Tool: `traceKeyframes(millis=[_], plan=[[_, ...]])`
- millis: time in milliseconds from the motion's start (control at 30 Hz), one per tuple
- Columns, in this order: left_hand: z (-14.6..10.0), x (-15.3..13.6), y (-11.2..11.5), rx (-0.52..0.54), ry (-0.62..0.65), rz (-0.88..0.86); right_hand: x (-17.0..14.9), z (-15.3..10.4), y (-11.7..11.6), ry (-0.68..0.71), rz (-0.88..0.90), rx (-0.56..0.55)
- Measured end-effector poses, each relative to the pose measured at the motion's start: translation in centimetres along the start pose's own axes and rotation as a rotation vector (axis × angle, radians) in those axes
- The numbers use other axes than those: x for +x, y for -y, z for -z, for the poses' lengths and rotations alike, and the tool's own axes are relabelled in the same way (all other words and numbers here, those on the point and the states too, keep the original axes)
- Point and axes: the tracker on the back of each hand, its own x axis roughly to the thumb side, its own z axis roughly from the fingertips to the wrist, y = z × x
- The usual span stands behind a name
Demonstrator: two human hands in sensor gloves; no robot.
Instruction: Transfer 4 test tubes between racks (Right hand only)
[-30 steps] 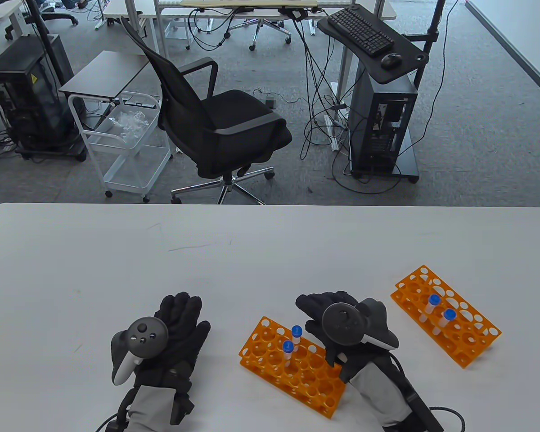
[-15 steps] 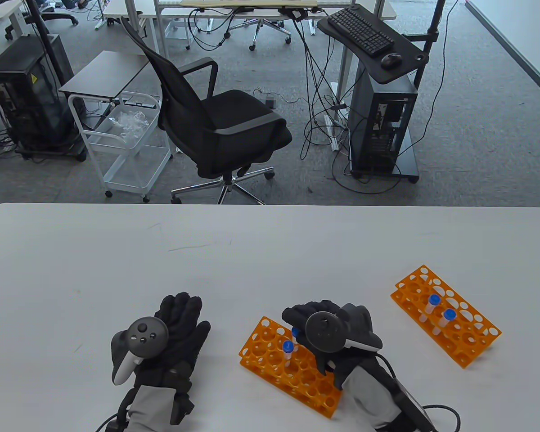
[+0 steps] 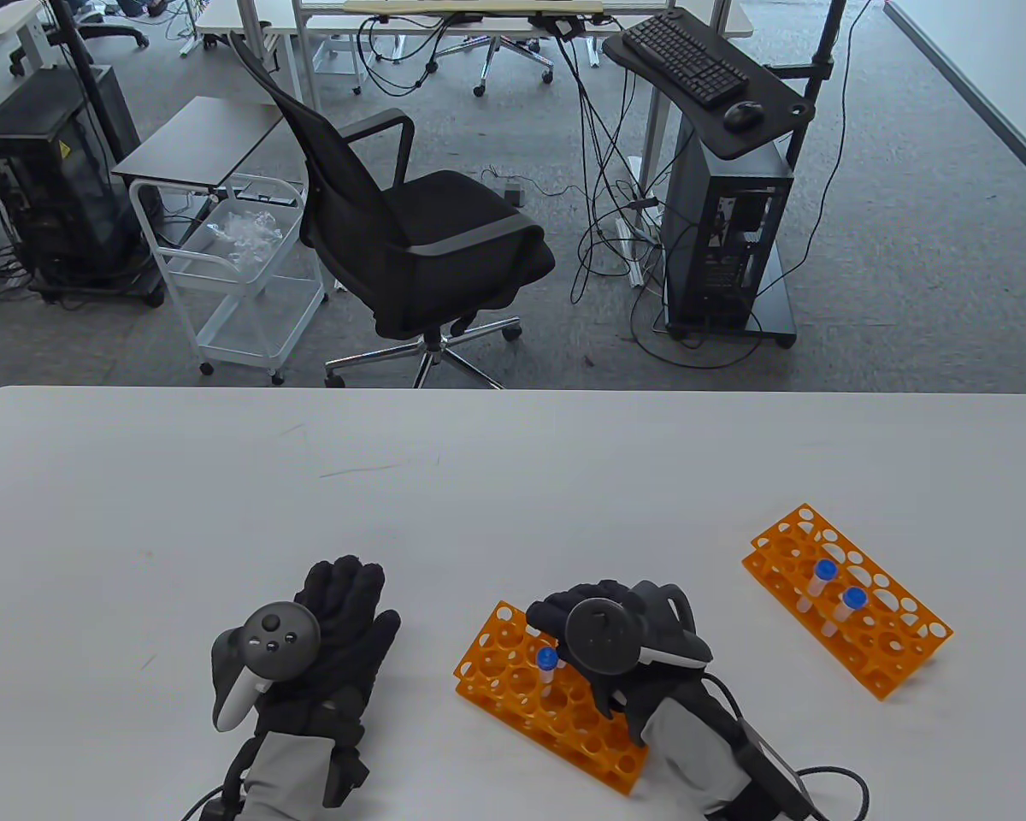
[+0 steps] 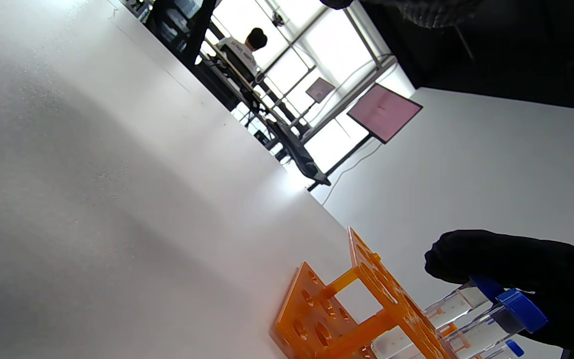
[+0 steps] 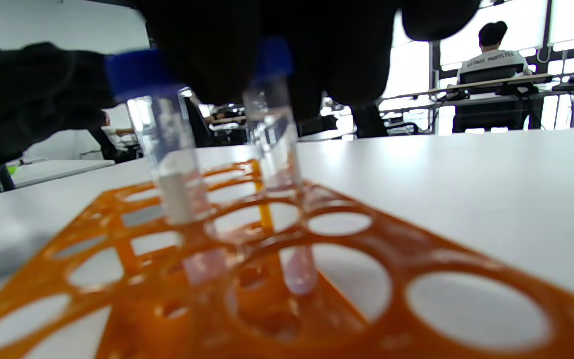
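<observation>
Orange plastic near rack (image 3: pixel 513 684) with two clear blue-capped tubes standing in it; orange far rack (image 3: pixel 872 637), well apart to the right, with two more (image 3: pixel 823 571) (image 3: pixel 854 599). Which rack is source and which target: cannot tell; judged about halfway, two transfers done, two left.

Black-gloved right hand (image 3: pixel 603 620) low over the near rack, covering the rear tube from the table view, front blue-capped tube (image 3: pixel 547 659) alone showing. Left wrist view adds more: dark fingertips (image 4: pixel 471 254) closing about the rear tube's cap (image 4: pixel 486 287), contact probable, firm pinch unconfirmed. Right wrist view: both tubes seated in their holes (image 5: pixel 167 149) (image 5: pixel 277 164), neither lifted. Left hand (image 3: pixel 325 637) flat on white table (image 3: pixel 222 513), fingers pressed together, idle.
</observation>
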Motion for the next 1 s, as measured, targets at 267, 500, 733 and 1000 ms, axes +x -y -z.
traceKeyframes(millis=[267,500,733,1000], plan=[[0.0,0.0,0.0,-0.002,0.001,-0.001,0.0,0.0,0.1,0.005,0.001,-0.016],[0.0,0.0,0.0,-0.001,0.001,-0.004,0.0,0.0,0.1,0.014,0.012,-0.028],[0.0,0.0,0.0,0.0,0.001,-0.005,-0.1,-0.3,0.7,0.017,0.04,-0.056],[0.0,0.0,-0.1,0.004,0.004,-0.007,-0.4,-0.9,2.2,0.018,0.079,-0.117]])
